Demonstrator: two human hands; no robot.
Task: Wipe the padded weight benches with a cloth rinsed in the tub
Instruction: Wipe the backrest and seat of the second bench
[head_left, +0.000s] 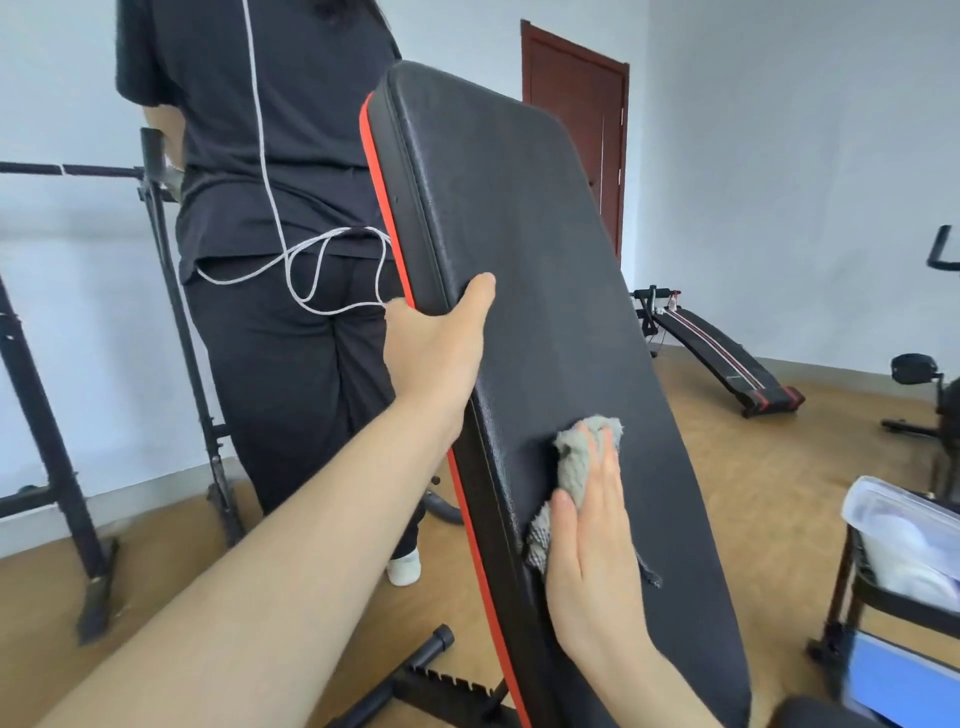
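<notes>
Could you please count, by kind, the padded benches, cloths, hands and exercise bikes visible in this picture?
Padded benches: 2, the inclined bench being wiped and the curved sit-up bench behind.
Cloths: 1, grey cloth.
Hands: 2, left hand, right hand.
Exercise bikes: 1, exercise bike at right edge.
Total: 6.

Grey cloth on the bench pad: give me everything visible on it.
The crumpled grey woven cloth looks like a thin rag with a ribbed or knitted texture, bunched rather than folded. It is pressed flat against the inclined black textured padded bench back by the right hand, whose open palm and fingers cover its middle. One wad sticks out above the fingertips; a frayed corner shows left of the hand near the pad's red-trimmed edge, and a loose thread trails out on the right. Whether it is wet cannot be told.
</notes>
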